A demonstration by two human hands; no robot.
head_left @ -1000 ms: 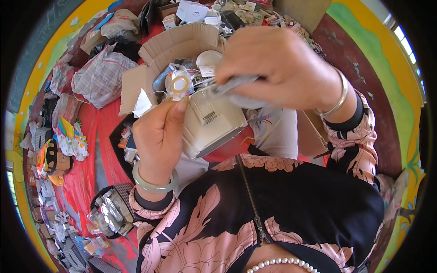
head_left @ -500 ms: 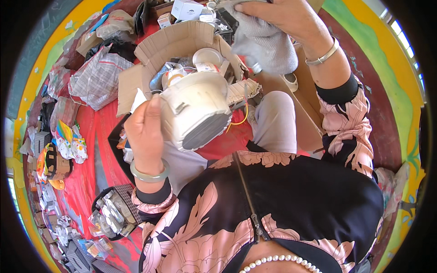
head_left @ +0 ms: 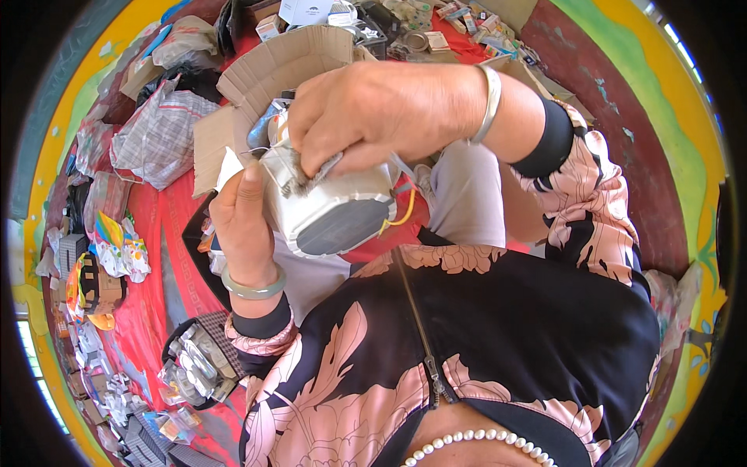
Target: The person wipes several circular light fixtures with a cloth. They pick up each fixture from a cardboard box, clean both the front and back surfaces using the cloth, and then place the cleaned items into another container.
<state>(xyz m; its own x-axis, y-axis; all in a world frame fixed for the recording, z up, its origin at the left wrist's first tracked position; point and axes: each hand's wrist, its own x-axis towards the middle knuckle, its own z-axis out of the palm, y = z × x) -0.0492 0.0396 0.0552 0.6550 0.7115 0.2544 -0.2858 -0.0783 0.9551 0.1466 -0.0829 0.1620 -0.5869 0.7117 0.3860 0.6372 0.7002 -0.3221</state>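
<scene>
My left hand [head_left: 243, 208] is closed on the left edge of a white, round, tub-like housing [head_left: 331, 204], thumb upward. The housing is tilted, so its dark grey flat base [head_left: 350, 226] faces me; its exact kind is not clear. A yellow wire [head_left: 406, 210] hangs by its right side. My right hand [head_left: 381, 109] pinches a grey cloth [head_left: 289, 170] and presses it against the housing's upper left side. Most of the cloth is hidden under the fingers. Behind the housing stands an open cardboard box [head_left: 284, 66], its contents largely covered by my right hand.
A checked woven bag [head_left: 167, 136] lies at the left. Next to my left forearm is a checked basket [head_left: 218, 335] of small parts. Boxes and loose packets line the far left edge. Small cartons [head_left: 486, 35] lie at the back. My knee [head_left: 467, 194] is right of the housing.
My right hand has come down and left with the grey cloth, from above the box onto the housing. My left hand still holds the housing in nearly the same place.
</scene>
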